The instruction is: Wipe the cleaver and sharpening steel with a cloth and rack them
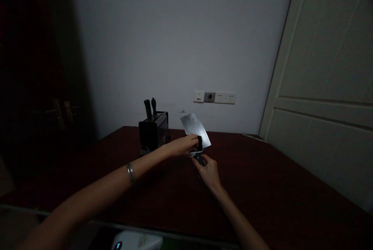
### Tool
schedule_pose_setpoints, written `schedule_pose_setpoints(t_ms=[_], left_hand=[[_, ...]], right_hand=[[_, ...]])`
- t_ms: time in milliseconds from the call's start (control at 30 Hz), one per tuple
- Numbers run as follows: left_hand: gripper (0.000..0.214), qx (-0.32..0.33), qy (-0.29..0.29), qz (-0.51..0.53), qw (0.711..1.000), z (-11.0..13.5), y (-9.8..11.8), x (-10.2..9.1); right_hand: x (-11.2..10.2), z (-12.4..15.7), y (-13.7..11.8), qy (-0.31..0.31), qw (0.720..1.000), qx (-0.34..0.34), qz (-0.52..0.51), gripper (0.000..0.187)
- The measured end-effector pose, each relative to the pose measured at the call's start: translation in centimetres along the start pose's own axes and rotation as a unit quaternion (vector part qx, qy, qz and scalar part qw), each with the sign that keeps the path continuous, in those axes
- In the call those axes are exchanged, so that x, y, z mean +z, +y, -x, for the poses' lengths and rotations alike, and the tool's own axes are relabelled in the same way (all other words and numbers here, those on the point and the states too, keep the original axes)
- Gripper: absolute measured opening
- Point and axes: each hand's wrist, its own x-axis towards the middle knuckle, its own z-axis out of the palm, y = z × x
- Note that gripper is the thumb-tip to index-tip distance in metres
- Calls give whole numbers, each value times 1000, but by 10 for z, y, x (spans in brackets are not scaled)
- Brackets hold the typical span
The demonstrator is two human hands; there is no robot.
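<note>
A broad steel cleaver (194, 126) is held up over the dark red table (262, 187), blade tilted up and to the left. My right hand (208, 171) is closed round its dark handle from below. My left hand (183, 145), with a metal bracelet on the wrist, is closed on a small dark and white thing pressed against the base of the blade; I cannot make out what it is. A black knife block (154, 130) stands just left of my hands, with two dark handles sticking out of its top.
A white wall with a row of sockets (215, 97) rises behind the table. A pale panelled door (326, 98) stands at the right. A dark door with a handle is at the left. A white device with a small light (136, 241) sits at the bottom edge.
</note>
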Motion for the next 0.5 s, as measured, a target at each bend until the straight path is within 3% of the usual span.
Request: schedule_pose_setpoints(t_ms=[300,500], left_hand=[[4,-48,67,10,997,3,5,12],[8,3,28,51,998,2,2,2]], right_hand=[[0,0,-3,-1,999,-34,16,25],[2,1,-9,-50,990,81,-107,30]])
